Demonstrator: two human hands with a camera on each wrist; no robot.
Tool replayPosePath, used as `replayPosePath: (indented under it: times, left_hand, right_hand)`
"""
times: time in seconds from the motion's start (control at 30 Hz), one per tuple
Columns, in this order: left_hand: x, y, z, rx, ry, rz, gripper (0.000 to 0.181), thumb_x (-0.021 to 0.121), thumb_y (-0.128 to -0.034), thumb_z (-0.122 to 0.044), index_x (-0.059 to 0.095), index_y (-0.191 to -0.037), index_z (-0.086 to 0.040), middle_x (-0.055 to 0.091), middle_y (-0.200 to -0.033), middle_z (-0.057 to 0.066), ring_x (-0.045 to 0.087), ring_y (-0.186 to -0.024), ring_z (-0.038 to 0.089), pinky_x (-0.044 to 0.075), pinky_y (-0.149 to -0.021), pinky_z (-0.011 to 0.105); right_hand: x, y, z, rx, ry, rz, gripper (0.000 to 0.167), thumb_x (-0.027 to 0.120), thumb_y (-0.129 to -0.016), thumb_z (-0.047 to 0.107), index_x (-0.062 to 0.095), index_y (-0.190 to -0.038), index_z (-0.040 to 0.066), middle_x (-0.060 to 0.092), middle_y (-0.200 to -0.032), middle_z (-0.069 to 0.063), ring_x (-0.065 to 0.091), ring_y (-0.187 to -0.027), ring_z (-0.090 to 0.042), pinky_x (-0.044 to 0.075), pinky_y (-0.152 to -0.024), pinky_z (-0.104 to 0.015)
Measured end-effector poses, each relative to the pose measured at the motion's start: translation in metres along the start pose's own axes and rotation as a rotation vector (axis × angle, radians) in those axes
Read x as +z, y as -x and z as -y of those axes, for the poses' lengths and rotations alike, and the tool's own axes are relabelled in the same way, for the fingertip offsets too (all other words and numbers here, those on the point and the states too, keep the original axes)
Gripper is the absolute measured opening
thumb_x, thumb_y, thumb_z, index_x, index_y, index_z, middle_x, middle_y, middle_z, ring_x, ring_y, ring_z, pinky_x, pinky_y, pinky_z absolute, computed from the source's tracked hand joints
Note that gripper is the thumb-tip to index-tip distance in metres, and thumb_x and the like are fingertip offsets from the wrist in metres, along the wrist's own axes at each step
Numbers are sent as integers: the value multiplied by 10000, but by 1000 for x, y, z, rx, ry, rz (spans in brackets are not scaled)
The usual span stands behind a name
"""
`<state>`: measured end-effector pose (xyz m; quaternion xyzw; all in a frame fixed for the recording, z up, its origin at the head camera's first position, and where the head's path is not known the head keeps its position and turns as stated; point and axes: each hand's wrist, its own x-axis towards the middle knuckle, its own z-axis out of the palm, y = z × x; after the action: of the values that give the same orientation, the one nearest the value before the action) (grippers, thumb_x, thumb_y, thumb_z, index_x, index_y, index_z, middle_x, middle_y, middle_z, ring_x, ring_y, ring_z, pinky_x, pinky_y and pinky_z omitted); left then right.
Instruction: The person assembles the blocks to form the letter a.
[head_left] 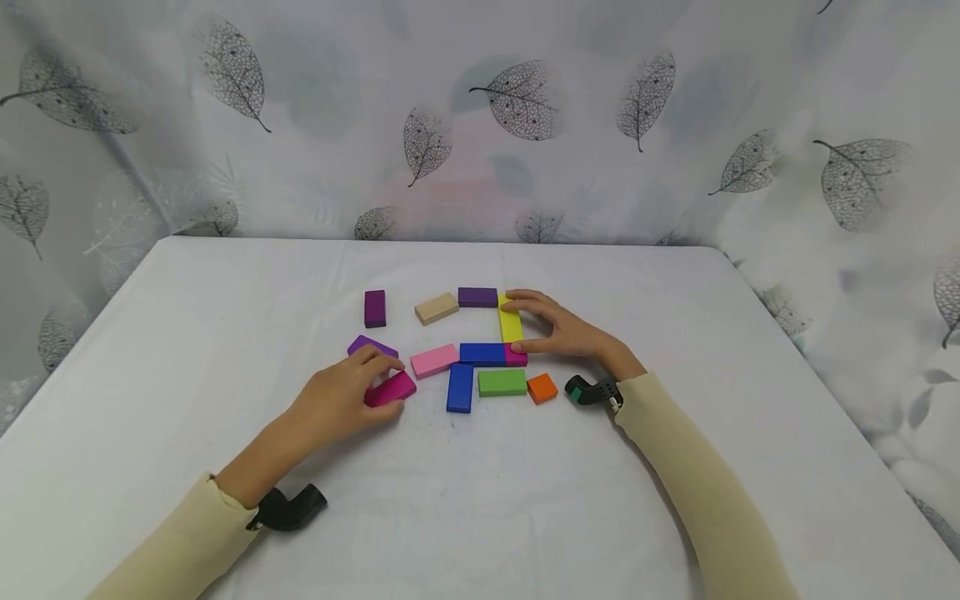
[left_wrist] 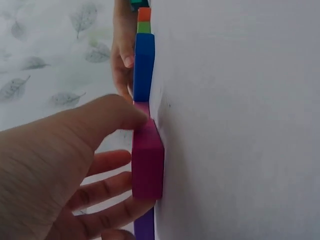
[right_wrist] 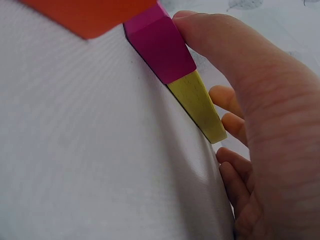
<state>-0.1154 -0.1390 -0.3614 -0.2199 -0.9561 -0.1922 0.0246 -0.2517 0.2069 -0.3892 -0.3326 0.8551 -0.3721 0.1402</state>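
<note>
My left hand point(head_left: 337, 400) pinches a magenta block point(head_left: 392, 388) at the left of the group. In the left wrist view the thumb rests at the top of that block point(left_wrist: 148, 165), with fingers at its far side. Just beyond it, a purple block point(head_left: 372, 344) is partly covered by the fingers. My right hand point(head_left: 562, 327) holds a yellow block point(head_left: 511, 321), its fingers by the far end. The right thumb touches a small magenta piece point(head_left: 516, 356) at the yellow block's near end. A blue block point(head_left: 482, 355) lies against that piece.
Around the hands lie a pink block point(head_left: 433, 361), another blue block point(head_left: 459, 389), a green block point(head_left: 502, 383) and an orange block point(head_left: 542, 388). Farther back are a dark purple block point(head_left: 375, 308), a tan block point(head_left: 437, 308) and a purple block point(head_left: 477, 297). White cloth point(head_left: 480, 517) covers the table.
</note>
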Motion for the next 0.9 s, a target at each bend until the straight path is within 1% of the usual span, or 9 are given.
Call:
replayPosePath:
  times: [0.1,0.23,0.3,0.33,0.43,0.57,0.67,0.83,0.9]
  left_hand:
    - [-2,1,2,-2,45,49,491,778,-791,-294,630,-1234,-140,571,-1122,83,589,-900,200,563,-677,324]
    - [-8,1,7,11,149,173,575,787,-789,-304,576,-1308,-174,514,-1268,112,574,-1022,257,570,-759,374]
    - [-10,1,11,31,215,242,624,796,-786,-296,540,-1344,-189,473,-1336,116,548,-1101,274,558,-828,401]
    - [-11,1,14,45,248,271,641,798,-784,-281,524,-1357,-191,459,-1351,111,539,-1109,270,551,-846,401]
    - [-12,1,22,91,316,326,681,796,-781,-210,490,-1389,-184,435,-1415,94,512,-1140,243,527,-896,377]
    - [-14,1,29,170,372,322,656,747,-779,-91,494,-1382,-139,479,-1404,76,511,-1043,187,505,-817,296]
    - [-15,0,32,206,394,303,613,728,-785,-66,511,-1357,-114,529,-1315,69,513,-985,170,491,-755,271]
    - [-14,-1,31,188,387,278,573,775,-805,-145,538,-1324,-102,546,-1159,33,531,-930,150,502,-753,261]
    - [-14,-1,30,172,382,269,573,791,-800,-173,548,-1313,-98,541,-1126,30,533,-914,152,508,-751,261]
  right_hand:
    - [1,-1,-1,2,-5,-1,637,723,-870,167,457,-1444,99,222,-1595,-79,137,-1477,-293,107,-1159,-593]
    - [2,-1,-1,-4,-19,-4,658,727,-861,131,439,-1447,47,203,-1597,-126,120,-1476,-335,85,-1154,-610]
    - [2,0,-1,-3,-20,-6,661,728,-859,127,437,-1447,40,200,-1598,-133,117,-1476,-342,80,-1153,-613]
    - [1,0,-1,-2,-19,-7,660,729,-859,132,439,-1446,46,201,-1598,-126,119,-1476,-336,83,-1154,-610]
    - [0,0,-1,2,-9,-6,644,730,-865,159,456,-1443,87,219,-1595,-88,136,-1476,-303,100,-1158,-597]
    - [0,-1,-2,-4,-6,-4,624,728,-869,179,472,-1435,121,236,-1590,-57,150,-1475,-275,118,-1162,-583]
    - [0,-1,-2,-11,-13,-6,631,730,-865,162,467,-1436,100,233,-1590,-76,147,-1474,-290,112,-1161,-588]
    - [1,0,4,-8,-21,-2,643,717,-868,112,438,-1440,22,208,-1592,-147,127,-1473,-344,91,-1160,-597]
    - [0,2,14,-4,-24,3,629,705,-872,87,434,-1431,-12,208,-1585,-180,128,-1469,-365,93,-1159,-599]
